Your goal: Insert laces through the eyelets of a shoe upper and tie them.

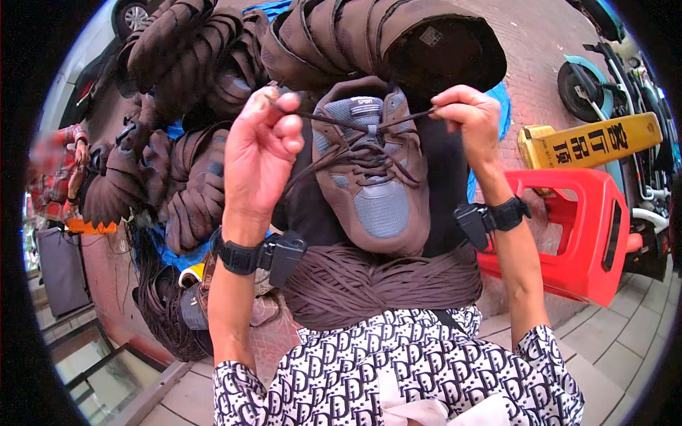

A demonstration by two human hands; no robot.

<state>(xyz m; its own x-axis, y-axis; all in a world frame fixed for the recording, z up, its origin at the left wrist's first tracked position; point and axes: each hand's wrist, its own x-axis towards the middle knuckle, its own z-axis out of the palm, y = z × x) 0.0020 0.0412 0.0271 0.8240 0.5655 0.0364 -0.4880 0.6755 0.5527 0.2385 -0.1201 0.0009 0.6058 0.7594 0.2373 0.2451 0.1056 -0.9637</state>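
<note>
Your hands are well apart: the left hand pinches one dark brown strand of the shoelace between thumb and fingers, and the right hand pinches another on the opposite side. The brown-and-grey shoe upper sits between your forearms, toe toward you, just beyond the lace bundle on your lap. Neither hand steadies the upper, so an uneven pull could twist it or tip it sideways. Pulling too hard may bunch the tongue or slip a strand from your fingertips. Loose strands also trail over the vamp; they could snag in the crossings, or tangle with the similarly coloured bundle if they slide down.
</note>
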